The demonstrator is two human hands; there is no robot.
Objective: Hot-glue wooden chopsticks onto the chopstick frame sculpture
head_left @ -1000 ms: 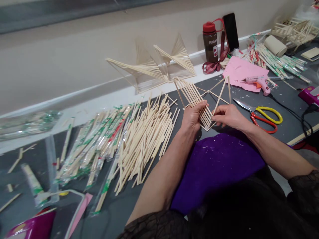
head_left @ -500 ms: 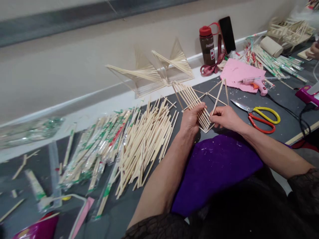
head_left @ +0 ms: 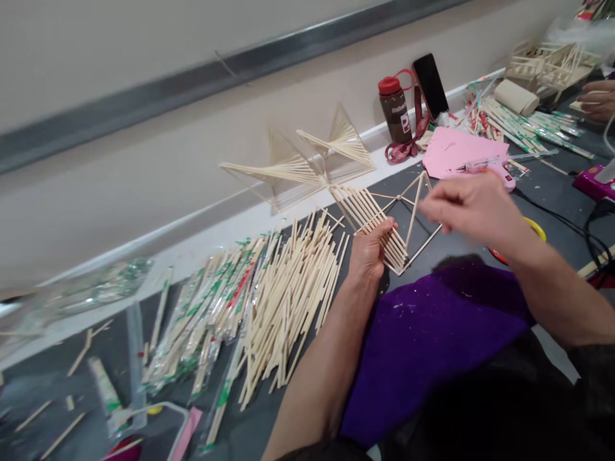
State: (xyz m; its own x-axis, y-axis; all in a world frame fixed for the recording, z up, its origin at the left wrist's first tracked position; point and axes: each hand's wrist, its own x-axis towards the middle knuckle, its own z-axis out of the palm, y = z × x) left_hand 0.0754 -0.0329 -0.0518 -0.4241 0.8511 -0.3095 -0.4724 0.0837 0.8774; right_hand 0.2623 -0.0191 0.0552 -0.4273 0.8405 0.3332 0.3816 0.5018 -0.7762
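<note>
My left hand (head_left: 369,253) grips a frame of wooden chopsticks (head_left: 362,208), thumb on top of a row of sticks laid side by side. The frame continues to the right into open triangles of single sticks. My right hand (head_left: 468,205) is raised above the right end of the frame, blurred by motion, and I cannot tell whether its fingers hold anything. Just behind it a pink glue gun (head_left: 504,176) lies on a pink sheet (head_left: 446,150). Scissors with a yellow handle (head_left: 535,228) are mostly hidden under my right hand and forearm.
Loose chopsticks (head_left: 293,301) lie heaped left of the frame, beside wrapped chopsticks (head_left: 206,307). A finished twisted stick model (head_left: 283,173) leans at the wall. A bottle (head_left: 396,112) and phone (head_left: 430,86) stand behind. Another person's hand (head_left: 598,99) is at far right. Purple cloth (head_left: 432,339) lies in front.
My right hand has let go of the chopstick frame and moved up and right, over the scissors towards the glue gun. My left hand still holds the frame. The view has tilted.
</note>
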